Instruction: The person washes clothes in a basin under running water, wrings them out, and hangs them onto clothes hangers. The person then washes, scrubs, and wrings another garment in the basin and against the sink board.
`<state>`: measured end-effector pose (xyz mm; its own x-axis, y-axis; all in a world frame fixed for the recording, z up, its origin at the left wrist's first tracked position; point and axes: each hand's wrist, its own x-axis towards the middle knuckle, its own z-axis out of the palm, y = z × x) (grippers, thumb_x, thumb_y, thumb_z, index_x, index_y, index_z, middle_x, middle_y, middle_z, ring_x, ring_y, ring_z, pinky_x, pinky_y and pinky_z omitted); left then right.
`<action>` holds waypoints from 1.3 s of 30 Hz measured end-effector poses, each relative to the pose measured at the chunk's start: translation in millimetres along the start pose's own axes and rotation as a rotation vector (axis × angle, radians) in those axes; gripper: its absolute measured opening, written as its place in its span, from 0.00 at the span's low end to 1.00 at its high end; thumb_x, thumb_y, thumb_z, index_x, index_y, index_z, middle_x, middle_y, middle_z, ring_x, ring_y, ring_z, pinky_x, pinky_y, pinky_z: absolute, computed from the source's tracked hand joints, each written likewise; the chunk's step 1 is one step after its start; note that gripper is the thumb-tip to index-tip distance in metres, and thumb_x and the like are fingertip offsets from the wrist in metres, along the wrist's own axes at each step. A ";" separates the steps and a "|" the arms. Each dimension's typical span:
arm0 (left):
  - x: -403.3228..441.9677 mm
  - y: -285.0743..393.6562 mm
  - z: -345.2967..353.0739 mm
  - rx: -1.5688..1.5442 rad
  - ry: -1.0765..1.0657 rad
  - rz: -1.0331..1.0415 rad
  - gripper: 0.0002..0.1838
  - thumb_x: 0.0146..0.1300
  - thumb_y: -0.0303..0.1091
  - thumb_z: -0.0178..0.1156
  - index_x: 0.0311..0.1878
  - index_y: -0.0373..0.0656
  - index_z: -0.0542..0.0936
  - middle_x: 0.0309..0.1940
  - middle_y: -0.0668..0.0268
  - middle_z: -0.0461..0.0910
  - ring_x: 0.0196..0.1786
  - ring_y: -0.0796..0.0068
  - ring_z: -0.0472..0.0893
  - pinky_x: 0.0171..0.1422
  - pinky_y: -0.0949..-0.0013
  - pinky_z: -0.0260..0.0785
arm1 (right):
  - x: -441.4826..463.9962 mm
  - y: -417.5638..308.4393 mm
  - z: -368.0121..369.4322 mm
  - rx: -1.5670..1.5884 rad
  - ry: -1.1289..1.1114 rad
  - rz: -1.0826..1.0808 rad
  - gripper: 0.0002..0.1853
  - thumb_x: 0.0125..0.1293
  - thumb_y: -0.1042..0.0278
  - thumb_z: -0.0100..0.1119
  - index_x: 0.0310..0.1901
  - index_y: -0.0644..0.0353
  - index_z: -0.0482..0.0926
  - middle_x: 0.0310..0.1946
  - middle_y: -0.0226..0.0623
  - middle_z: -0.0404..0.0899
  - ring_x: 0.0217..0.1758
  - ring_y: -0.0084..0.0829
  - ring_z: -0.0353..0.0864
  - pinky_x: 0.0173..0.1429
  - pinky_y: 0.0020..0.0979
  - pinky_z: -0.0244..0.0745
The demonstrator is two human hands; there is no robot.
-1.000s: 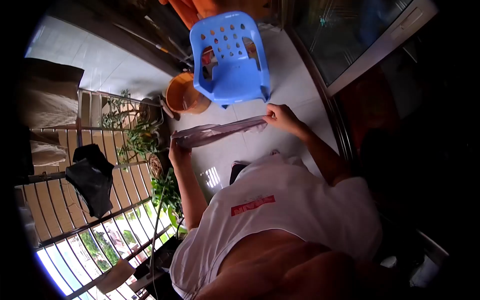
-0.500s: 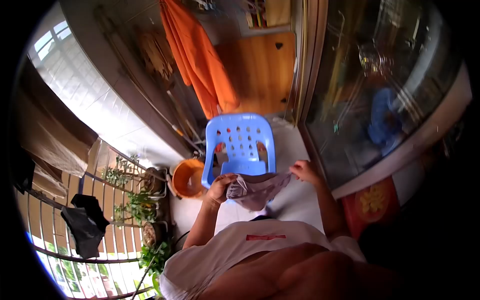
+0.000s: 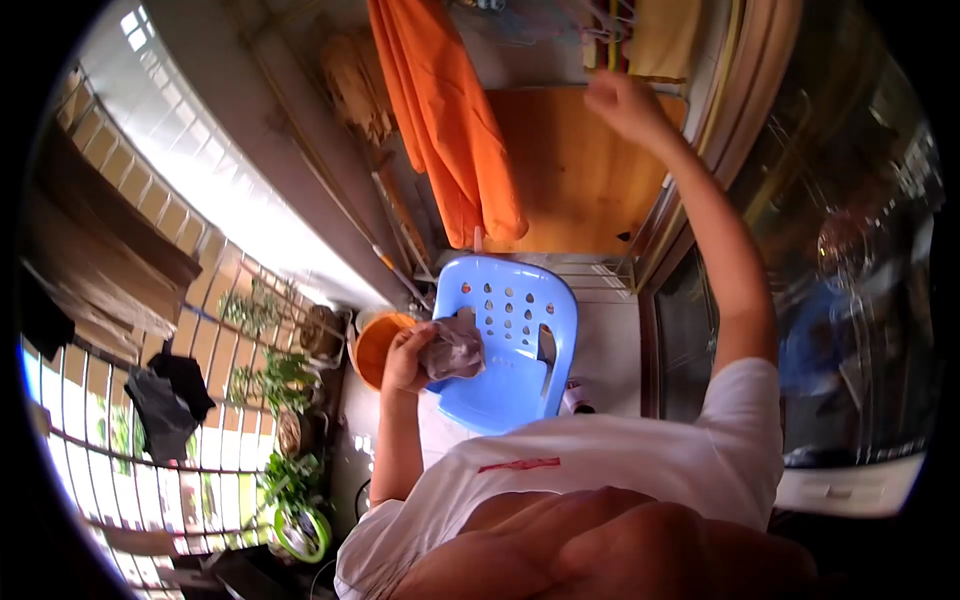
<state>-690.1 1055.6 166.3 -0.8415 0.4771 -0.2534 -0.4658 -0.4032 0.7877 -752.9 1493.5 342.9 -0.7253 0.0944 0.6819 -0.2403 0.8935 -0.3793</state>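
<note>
My left hand [image 3: 408, 360] is closed on a pair of greyish-purple underpants [image 3: 455, 348], which hang bunched in front of the blue plastic chair [image 3: 505, 385]. My right arm is stretched up and forward. At its end my right hand [image 3: 628, 108] is raised in front of the wooden panel [image 3: 560, 150], below several thin hangers [image 3: 560, 20]. Its fingers look loosely apart, and no object shows in them.
An orange bucket [image 3: 375, 350] stands left of the chair. Orange cloth [image 3: 450, 130] hangs ahead. Potted plants [image 3: 285, 385] line the barred railing at left, where a dark garment [image 3: 165, 410] hangs. A glass door [image 3: 800, 270] is at right.
My right hand has let go of the underpants and moved up and forward. My left hand still holds them, now gathered and hanging. The view has shifted.
</note>
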 end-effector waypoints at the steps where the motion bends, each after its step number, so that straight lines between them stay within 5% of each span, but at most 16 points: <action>1: -3.3 -5.5 -4.9 -0.023 -0.004 0.030 0.10 0.65 0.31 0.54 0.39 0.33 0.78 0.34 0.60 0.81 0.35 0.70 0.82 0.41 0.70 0.76 | 37.1 1.6 -3.4 -0.145 -0.080 0.091 0.17 0.58 0.57 0.59 0.43 0.61 0.76 0.37 0.45 0.81 0.41 0.45 0.80 0.44 0.42 0.74; 2: 4.5 -8.1 -3.4 -0.042 -0.028 0.085 0.10 0.65 0.31 0.53 0.40 0.33 0.78 0.34 0.61 0.81 0.35 0.72 0.82 0.42 0.71 0.76 | 69.4 32.2 12.7 -0.254 0.177 -0.146 0.22 0.56 0.56 0.60 0.48 0.63 0.75 0.42 0.50 0.79 0.46 0.46 0.78 0.50 0.44 0.73; 4: -3.5 -10.1 14.6 -0.064 0.026 0.174 0.11 0.65 0.31 0.53 0.41 0.32 0.78 0.35 0.60 0.81 0.37 0.72 0.82 0.44 0.71 0.75 | 134.5 64.3 22.2 -0.326 0.221 -0.221 0.25 0.53 0.57 0.62 0.47 0.69 0.74 0.45 0.59 0.76 0.50 0.52 0.76 0.54 0.45 0.72; 5: -2.7 -13.8 18.3 -0.062 0.056 0.202 0.11 0.65 0.31 0.53 0.41 0.32 0.78 0.35 0.60 0.81 0.37 0.72 0.82 0.44 0.71 0.75 | 166.9 68.9 21.7 -0.362 0.097 -0.020 0.22 0.53 0.59 0.60 0.45 0.68 0.75 0.43 0.57 0.77 0.47 0.53 0.77 0.52 0.46 0.73; 6: -6.6 -20.2 17.8 -0.053 0.163 0.236 0.11 0.65 0.31 0.53 0.42 0.32 0.78 0.36 0.60 0.81 0.38 0.72 0.82 0.45 0.71 0.75 | 190.8 90.9 32.7 -0.460 0.263 -0.083 0.20 0.54 0.59 0.59 0.43 0.67 0.76 0.40 0.55 0.79 0.44 0.53 0.79 0.49 0.46 0.75; 9: -15.7 -29.2 23.6 -0.059 0.353 0.301 0.11 0.64 0.30 0.53 0.42 0.31 0.78 0.37 0.59 0.82 0.38 0.71 0.82 0.46 0.70 0.75 | 238.3 131.8 57.5 -0.373 0.186 0.030 0.22 0.56 0.54 0.58 0.42 0.67 0.77 0.39 0.53 0.80 0.45 0.52 0.80 0.49 0.46 0.75; 11: -28.6 -38.3 34.2 -0.103 0.434 0.318 0.11 0.64 0.29 0.53 0.43 0.31 0.78 0.36 0.58 0.82 0.38 0.71 0.82 0.45 0.70 0.76 | 240.1 125.2 69.6 -0.369 0.069 0.058 0.24 0.56 0.52 0.58 0.42 0.67 0.77 0.39 0.53 0.80 0.46 0.51 0.79 0.49 0.46 0.75; 14: -47.6 -53.8 34.4 -0.145 0.574 0.349 0.09 0.63 0.29 0.54 0.39 0.33 0.79 0.34 0.59 0.82 0.34 0.70 0.83 0.41 0.70 0.77 | 234.0 109.4 78.1 -0.282 0.174 0.112 0.28 0.54 0.45 0.61 0.43 0.67 0.77 0.39 0.51 0.80 0.45 0.51 0.79 0.48 0.47 0.75; 19: -63.2 -59.5 38.5 -0.164 0.666 0.406 0.08 0.64 0.29 0.53 0.37 0.34 0.78 0.32 0.60 0.82 0.32 0.72 0.82 0.38 0.71 0.76 | 253.2 129.8 112.5 -0.333 0.293 -0.178 0.31 0.49 0.40 0.64 0.41 0.65 0.80 0.38 0.53 0.79 0.42 0.49 0.80 0.44 0.47 0.76; 23: -68.0 -61.3 42.0 -0.163 0.720 0.479 0.08 0.64 0.29 0.53 0.38 0.34 0.78 0.32 0.60 0.82 0.32 0.71 0.82 0.37 0.71 0.76 | 248.5 117.1 96.8 -0.426 0.351 -0.172 0.30 0.49 0.40 0.64 0.38 0.65 0.81 0.38 0.53 0.79 0.42 0.49 0.80 0.41 0.46 0.76; 29: -71.3 -65.4 41.9 -0.163 0.722 0.476 0.09 0.64 0.30 0.54 0.38 0.33 0.78 0.33 0.60 0.82 0.33 0.71 0.82 0.38 0.70 0.77 | 245.1 127.0 89.1 -0.458 0.116 -0.042 0.28 0.50 0.43 0.65 0.38 0.65 0.81 0.40 0.51 0.79 0.42 0.48 0.80 0.41 0.45 0.76; 32: -69.6 -67.6 37.3 -0.163 0.706 0.494 0.09 0.64 0.30 0.53 0.38 0.33 0.78 0.33 0.59 0.82 0.33 0.71 0.82 0.39 0.70 0.77 | 233.9 116.3 85.4 -0.614 0.368 -0.240 0.26 0.49 0.47 0.68 0.35 0.67 0.81 0.41 0.51 0.79 0.43 0.46 0.80 0.43 0.45 0.76; 34: -66.5 -66.9 39.3 -0.192 0.679 0.487 0.09 0.64 0.30 0.53 0.38 0.33 0.78 0.33 0.59 0.82 0.33 0.71 0.82 0.39 0.70 0.77 | 241.9 117.6 95.7 -0.312 0.228 -0.038 0.23 0.49 0.52 0.70 0.33 0.69 0.81 0.43 0.52 0.79 0.43 0.44 0.81 0.44 0.44 0.76; 38: -59.3 -65.6 48.1 -0.166 0.662 0.489 0.09 0.64 0.30 0.54 0.38 0.33 0.78 0.33 0.60 0.82 0.33 0.71 0.82 0.39 0.70 0.77 | 262.9 137.6 112.1 -0.194 0.287 -0.059 0.20 0.49 0.56 0.69 0.33 0.69 0.80 0.41 0.49 0.80 0.42 0.41 0.81 0.43 0.42 0.77; 39: -57.7 -66.4 49.5 -0.160 0.650 0.494 0.10 0.64 0.31 0.54 0.38 0.33 0.78 0.33 0.59 0.82 0.33 0.71 0.82 0.39 0.70 0.77 | 259.0 126.8 96.3 0.064 0.019 0.093 0.18 0.51 0.60 0.66 0.34 0.70 0.80 0.36 0.49 0.80 0.37 0.40 0.81 0.39 0.41 0.77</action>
<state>-597.1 1093.5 156.4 -0.9267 -0.3100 -0.2122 0.0062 -0.5774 0.8164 -1033.3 1589.0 411.2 -0.7339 0.1843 0.6538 -0.2143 0.8505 -0.4803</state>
